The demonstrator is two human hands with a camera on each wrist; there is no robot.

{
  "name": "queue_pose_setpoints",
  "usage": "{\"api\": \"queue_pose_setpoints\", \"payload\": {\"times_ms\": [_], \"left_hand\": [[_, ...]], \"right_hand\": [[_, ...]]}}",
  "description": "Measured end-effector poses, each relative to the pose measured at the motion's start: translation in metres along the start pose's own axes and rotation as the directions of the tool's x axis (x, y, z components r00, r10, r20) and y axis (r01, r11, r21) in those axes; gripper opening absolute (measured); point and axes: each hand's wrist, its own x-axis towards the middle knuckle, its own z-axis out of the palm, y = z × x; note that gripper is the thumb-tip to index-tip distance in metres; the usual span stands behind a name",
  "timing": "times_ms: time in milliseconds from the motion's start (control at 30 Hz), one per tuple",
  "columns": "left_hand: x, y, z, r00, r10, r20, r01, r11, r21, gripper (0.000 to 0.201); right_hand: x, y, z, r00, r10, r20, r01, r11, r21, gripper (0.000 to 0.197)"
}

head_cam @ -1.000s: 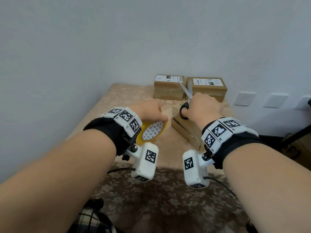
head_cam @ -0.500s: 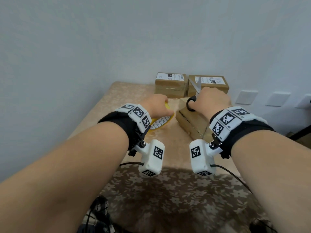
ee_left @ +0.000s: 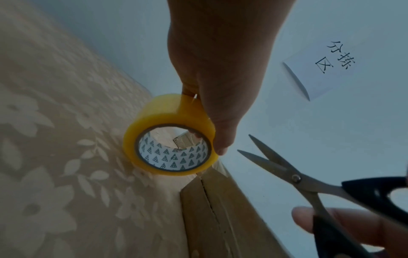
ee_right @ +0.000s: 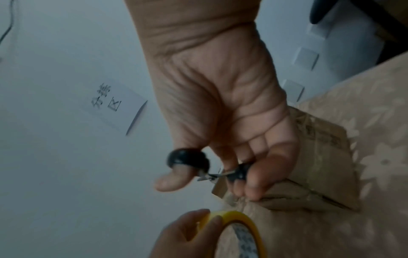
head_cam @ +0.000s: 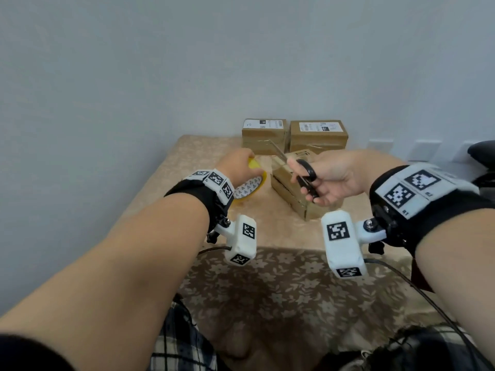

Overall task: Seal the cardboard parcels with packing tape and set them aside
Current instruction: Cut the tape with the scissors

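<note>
Parcel [head_cam: 300, 188]: small cardboard box on the table [head_cam: 187, 156], angled, top seam looks untaped. Prob. light and stiff but crushable at the flaps; take it by the side walls, not the seam. It lies just right of your left hand [head_cam: 238, 167], which is curled on the yellow tape roll [ee_left: 170, 134]. Your right hand [head_cam: 334, 180] hovers over it, fingers through the scissors [ee_left: 293, 176], blades apart. Two labelled boxes [head_cam: 318, 135] sit behind, by the wall.

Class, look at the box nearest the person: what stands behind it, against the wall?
Two sealed boxes with white labels stand side by side behind the nearest box. The scissors and the right hand cover part of their lower fronts.
</note>
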Motion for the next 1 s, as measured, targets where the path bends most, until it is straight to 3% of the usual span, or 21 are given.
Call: {"api": "queue_pose_setpoints", "payload": {"times_ms": [200,367,567,700,767,900,1000], "left_hand": [[-0.001,-0.003,-0.005,0.998,-0.029,0.052,0.028,1.0,0.013,0.029],[0.004,-0.008,-0.002,0.995,-0.028,0.093,0.03,0.999,-0.022,0.024],[0.01,-0.011,-0.003,0.99,-0.007,0.144,0.02,0.996,-0.086,0.031],[0.016,-0.008,-0.004,0.981,-0.026,0.193,0.045,0.994,-0.097,0.035],[0.022,-0.007,-0.005,0.975,-0.053,0.214,0.069,0.996,-0.064,0.031],[0.033,-0.008,-0.008,0.966,-0.104,0.235,0.088,0.993,0.077,0.042],[0.038,-0.006,-0.005,0.962,-0.142,0.234,0.119,0.987,0.109,0.032]], "right_hand": [[-0.007,0.008,0.004,0.987,0.119,0.108,-0.107,0.988,-0.113,0.079],[0.0,0.01,0.011,0.984,0.156,0.081,-0.14,0.975,-0.172,0.084],[0.016,-0.002,0.021,0.991,0.135,0.021,-0.133,0.986,-0.099,0.067],[0.023,-0.005,0.02,0.991,0.13,-0.015,-0.131,0.981,-0.14,0.071],[0.026,-0.005,0.018,0.991,0.128,-0.024,-0.131,0.98,-0.152,0.068],[0.028,-0.003,0.015,0.992,0.124,-0.02,-0.126,0.981,-0.145,0.057],[0.03,0.0,0.014,0.995,0.101,-0.022,-0.103,0.981,-0.166,0.053]]}}
